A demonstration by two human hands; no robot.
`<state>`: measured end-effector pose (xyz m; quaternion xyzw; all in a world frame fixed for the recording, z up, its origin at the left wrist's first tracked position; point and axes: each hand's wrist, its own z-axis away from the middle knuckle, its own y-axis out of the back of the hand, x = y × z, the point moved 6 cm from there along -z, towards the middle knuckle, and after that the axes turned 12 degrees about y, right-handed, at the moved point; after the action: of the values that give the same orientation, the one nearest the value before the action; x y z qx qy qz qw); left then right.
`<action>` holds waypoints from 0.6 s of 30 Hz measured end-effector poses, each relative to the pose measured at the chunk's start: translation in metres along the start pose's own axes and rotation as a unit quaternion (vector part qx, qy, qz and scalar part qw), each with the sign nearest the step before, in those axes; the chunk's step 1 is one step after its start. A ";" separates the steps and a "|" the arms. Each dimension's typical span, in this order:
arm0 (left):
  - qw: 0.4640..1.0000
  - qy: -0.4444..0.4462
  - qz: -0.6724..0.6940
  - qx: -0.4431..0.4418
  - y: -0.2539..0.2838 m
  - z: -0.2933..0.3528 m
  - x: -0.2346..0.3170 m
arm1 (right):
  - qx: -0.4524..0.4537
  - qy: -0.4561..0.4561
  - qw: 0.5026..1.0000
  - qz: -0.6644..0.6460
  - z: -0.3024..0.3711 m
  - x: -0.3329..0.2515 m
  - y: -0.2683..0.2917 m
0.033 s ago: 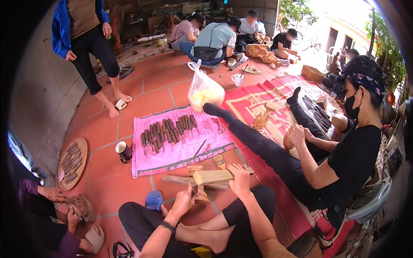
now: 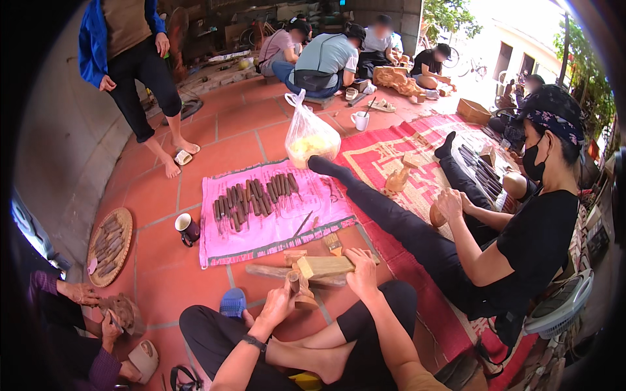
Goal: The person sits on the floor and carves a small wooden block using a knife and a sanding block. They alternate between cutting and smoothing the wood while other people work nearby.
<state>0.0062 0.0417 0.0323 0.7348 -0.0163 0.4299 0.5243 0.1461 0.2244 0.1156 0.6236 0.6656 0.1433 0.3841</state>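
Note:
My left hand point(image 2: 277, 306) is wrapped round the upright wooden handle of a chisel point(image 2: 293, 281); its blade is hidden. Below it, a small light-brown piece of wood point(image 2: 306, 302) shows partly, close to my crossed legs. My right hand point(image 2: 362, 274) grips one end of a pale rectangular wooden block point(image 2: 324, 266). The block's free end is just right of the chisel handle, with a small gap. Under and behind the block are a long wooden billet point(image 2: 261, 270) and a smaller wooden piece point(image 2: 295, 254). A flat brush point(image 2: 333, 245) lies just beyond.
Several wooden-handled carving tools point(image 2: 241, 202) lie on a pink cloth point(image 2: 215, 244) ahead. A dark mug point(image 2: 188, 229) stands to its left, a plastic bag point(image 2: 312, 137) behind. On the right, a co-worker's leg point(image 2: 391, 218) stretches over a red mat point(image 2: 417, 287). A co-worker's hands point(image 2: 107, 319) work at left.
The free end of the block has moved slightly right, off the chisel handle, and the block has turned a little in my right hand. My left hand stays in place.

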 end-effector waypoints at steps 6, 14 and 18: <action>0.984 0.076 0.145 0.062 -0.015 -0.011 -0.045 | 0.008 0.023 0.999 0.040 0.003 0.004 -0.007; 0.971 0.089 0.217 0.046 -0.004 -0.005 -0.035 | 0.002 -0.098 0.995 -0.019 0.023 0.036 -0.023; 0.989 0.076 0.129 -0.006 -0.010 -0.003 -0.019 | 0.001 -0.104 0.994 -0.018 0.024 0.041 -0.022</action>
<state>-0.0033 0.0407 0.0121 0.6887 -0.0735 0.5482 0.4688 0.1497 0.2519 0.0713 0.6234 0.6331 0.0701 0.4535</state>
